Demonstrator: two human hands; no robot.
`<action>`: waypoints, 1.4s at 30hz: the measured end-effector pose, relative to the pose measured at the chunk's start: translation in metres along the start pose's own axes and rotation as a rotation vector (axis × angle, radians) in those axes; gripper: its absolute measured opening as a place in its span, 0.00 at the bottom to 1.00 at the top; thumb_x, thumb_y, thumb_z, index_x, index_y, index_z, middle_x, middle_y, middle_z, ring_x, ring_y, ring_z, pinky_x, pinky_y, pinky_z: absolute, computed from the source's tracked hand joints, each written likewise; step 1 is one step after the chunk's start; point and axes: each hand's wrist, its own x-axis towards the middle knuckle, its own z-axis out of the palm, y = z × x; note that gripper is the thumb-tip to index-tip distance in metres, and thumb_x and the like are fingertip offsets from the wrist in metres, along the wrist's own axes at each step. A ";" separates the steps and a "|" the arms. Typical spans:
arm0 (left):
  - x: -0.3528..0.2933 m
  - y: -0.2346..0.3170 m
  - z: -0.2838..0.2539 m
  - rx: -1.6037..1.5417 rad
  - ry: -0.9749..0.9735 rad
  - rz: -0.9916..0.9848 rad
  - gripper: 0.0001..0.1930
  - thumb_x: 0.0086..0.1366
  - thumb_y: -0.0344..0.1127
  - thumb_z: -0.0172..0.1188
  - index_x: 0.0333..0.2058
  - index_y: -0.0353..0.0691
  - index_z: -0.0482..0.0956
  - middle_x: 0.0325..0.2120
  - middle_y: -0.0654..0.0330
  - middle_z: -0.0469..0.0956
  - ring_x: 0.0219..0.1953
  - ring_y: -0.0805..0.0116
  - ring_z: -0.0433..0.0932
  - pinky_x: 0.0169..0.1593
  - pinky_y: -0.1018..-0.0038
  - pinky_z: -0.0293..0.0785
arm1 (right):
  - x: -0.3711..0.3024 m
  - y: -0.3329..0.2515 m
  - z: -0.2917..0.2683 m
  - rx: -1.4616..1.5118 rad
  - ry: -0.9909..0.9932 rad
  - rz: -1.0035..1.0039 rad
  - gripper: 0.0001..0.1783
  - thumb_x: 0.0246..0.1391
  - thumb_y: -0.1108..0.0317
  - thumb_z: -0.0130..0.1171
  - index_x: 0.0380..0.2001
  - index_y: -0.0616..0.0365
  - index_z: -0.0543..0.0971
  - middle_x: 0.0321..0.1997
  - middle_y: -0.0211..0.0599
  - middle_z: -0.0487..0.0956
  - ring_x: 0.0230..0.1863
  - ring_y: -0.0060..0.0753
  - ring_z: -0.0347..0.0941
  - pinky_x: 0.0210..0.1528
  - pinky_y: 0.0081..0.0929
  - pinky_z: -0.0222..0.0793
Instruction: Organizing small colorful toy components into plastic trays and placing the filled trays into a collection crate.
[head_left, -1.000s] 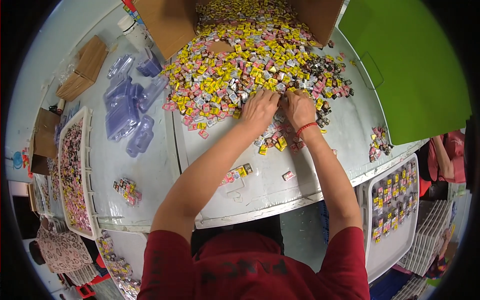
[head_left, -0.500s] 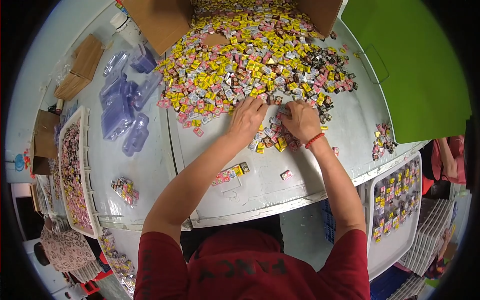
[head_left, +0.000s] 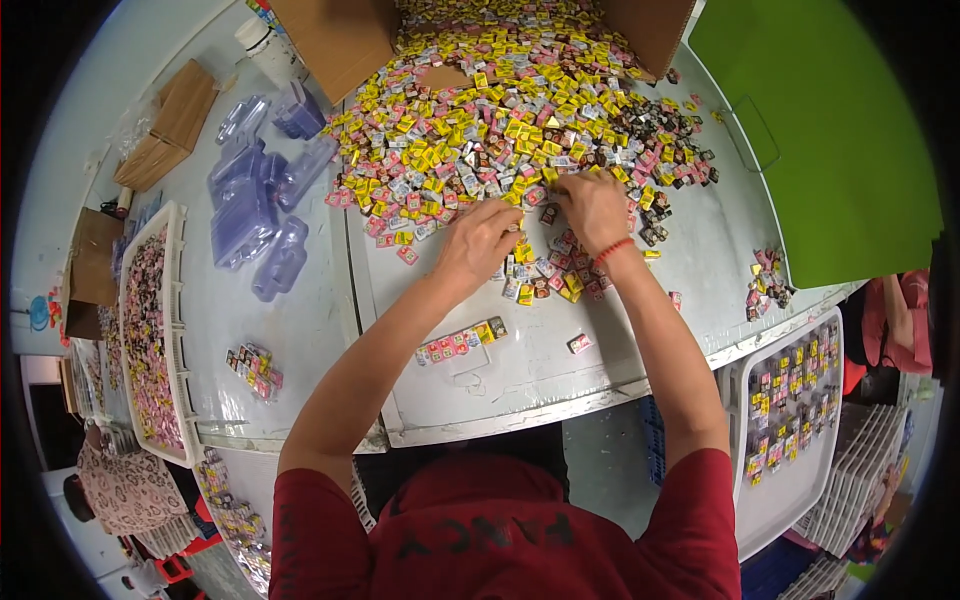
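A big heap of small rectangular printed blocks (head_left: 480, 130) in yellow, pink, white and black spreads over the table. At its near edge, the fingers of my left hand (head_left: 478, 245) are bent together next to a yellow block; whatever they pinch is hidden. My right hand (head_left: 597, 212) reaches over the heap's edge with curled fingertips among the blocks, and its grip is hidden as well. Loose blocks (head_left: 565, 275) lie between and below my hands. Closer to me, a short row of blocks (head_left: 462, 342) sits by a clear plastic piece, with a single block (head_left: 580, 343) to its right.
Cardboard flaps (head_left: 335, 45) flank the heap. Purple-tinted clear plastic trays (head_left: 245, 215) lie left, above a small block cluster (head_left: 255, 370). A white basket (head_left: 178, 330) of blocks stands far left. At right are a green panel (head_left: 820, 140) and a white tray (head_left: 745, 500) holding block groups.
My right hand has moved up and left, deeper into the heap's edge. My left hand has drawn slightly left and toward me. The whole view has shifted a little.
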 end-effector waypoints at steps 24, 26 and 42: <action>-0.013 0.006 -0.042 -0.119 -0.324 -0.036 0.09 0.57 0.33 0.62 0.34 0.36 0.78 0.38 0.58 0.79 0.43 0.57 0.76 0.48 0.66 0.69 | -0.005 0.008 0.008 -0.034 -0.029 -0.174 0.10 0.47 0.68 0.62 0.36 0.51 0.77 0.37 0.34 0.77 0.44 0.40 0.71 0.48 0.42 0.62; -0.019 0.004 -0.039 -0.107 -0.317 0.020 0.08 0.57 0.33 0.62 0.34 0.35 0.78 0.37 0.58 0.78 0.43 0.58 0.76 0.48 0.66 0.70 | -0.006 0.009 0.006 -0.048 -0.066 -0.162 0.10 0.47 0.67 0.63 0.35 0.51 0.77 0.36 0.33 0.77 0.44 0.38 0.70 0.51 0.41 0.59; -0.061 0.005 -0.026 -0.067 -0.154 -0.058 0.13 0.53 0.32 0.65 0.38 0.38 0.78 0.39 0.57 0.78 0.44 0.57 0.74 0.47 0.66 0.71 | -0.134 -0.061 -0.037 0.288 -0.050 -0.092 0.14 0.44 0.72 0.66 0.36 0.55 0.77 0.39 0.32 0.79 0.44 0.37 0.72 0.53 0.37 0.60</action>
